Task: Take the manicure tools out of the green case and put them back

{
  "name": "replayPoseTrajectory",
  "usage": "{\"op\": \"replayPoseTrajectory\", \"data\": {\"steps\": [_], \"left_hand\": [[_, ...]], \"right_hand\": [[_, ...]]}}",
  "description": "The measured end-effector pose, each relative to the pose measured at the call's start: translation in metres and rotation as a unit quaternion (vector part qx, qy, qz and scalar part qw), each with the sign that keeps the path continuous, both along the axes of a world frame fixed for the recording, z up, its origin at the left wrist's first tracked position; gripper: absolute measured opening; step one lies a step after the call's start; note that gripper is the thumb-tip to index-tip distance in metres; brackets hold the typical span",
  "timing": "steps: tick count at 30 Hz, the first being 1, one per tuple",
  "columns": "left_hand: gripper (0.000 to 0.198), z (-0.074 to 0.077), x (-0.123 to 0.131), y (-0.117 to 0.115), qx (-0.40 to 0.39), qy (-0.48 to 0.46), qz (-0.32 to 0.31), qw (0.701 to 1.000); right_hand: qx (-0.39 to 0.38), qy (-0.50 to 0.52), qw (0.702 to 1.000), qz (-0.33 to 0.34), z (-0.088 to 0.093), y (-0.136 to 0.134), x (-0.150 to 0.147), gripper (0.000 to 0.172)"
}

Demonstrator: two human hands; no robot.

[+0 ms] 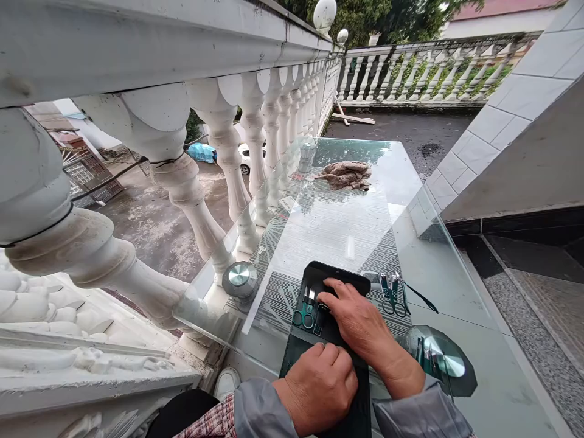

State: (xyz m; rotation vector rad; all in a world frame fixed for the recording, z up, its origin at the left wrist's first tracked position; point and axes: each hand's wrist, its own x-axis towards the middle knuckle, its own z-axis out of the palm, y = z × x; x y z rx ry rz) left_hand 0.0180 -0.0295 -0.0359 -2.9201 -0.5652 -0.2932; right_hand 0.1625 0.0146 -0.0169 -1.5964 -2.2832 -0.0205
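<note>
A dark green manicure case [337,272] lies unfolded on the glass tabletop. Small scissors [303,317] and a nail clipper [320,320] sit in its left side, with slim tools above the scissors. My right hand [358,316] is over the case's upper part, fingers bent and close together; whatever is under them is hidden. Lower on the case, my left hand [322,384] is closed, and I cannot make out what it holds. To the right of the case, nail clippers [384,283] and another pair of scissors [394,303] rest on the glass.
A crumpled brown cloth [345,175] lies toward the table's far end. More green-handled tools [426,359] lie by the right table support [456,365]. White balusters [185,182] line the left side, and a tiled sloping wall [497,131] rises at the right.
</note>
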Motion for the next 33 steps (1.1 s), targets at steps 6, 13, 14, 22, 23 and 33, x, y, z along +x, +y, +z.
{"op": "replayPoseTrajectory", "data": {"steps": [6, 13, 14, 22, 23, 33], "left_hand": [[0.008, 0.005, -0.001, -0.001, -0.004, -0.004, -0.011, 1.000], [0.009, 0.005, -0.002, -0.001, -0.005, 0.009, -0.015, 1.000], [0.009, 0.004, -0.002, -0.001, -0.004, 0.008, -0.014, 1.000], [0.010, 0.002, -0.002, -0.003, 0.001, -0.001, -0.013, 1.000], [0.010, 0.002, -0.002, -0.003, 0.002, -0.001, -0.013, 1.000], [0.010, 0.005, -0.002, -0.003, 0.017, -0.004, -0.007, 1.000]], "right_hand": [[-0.086, 0.103, 0.991, 0.008, -0.001, 0.001, 0.009, 0.032], [-0.132, 0.206, 0.970, -0.008, -0.003, 0.005, 0.013, 0.029], [-0.130, 0.214, 0.968, -0.015, -0.003, 0.006, 0.013, 0.029], [-0.150, 0.295, 0.943, -0.029, -0.004, 0.006, 0.014, 0.027], [-0.159, 0.308, 0.938, -0.030, -0.004, 0.006, 0.014, 0.027], [-0.035, 0.445, 0.885, -0.131, 0.017, -0.002, 0.018, 0.014]]}}
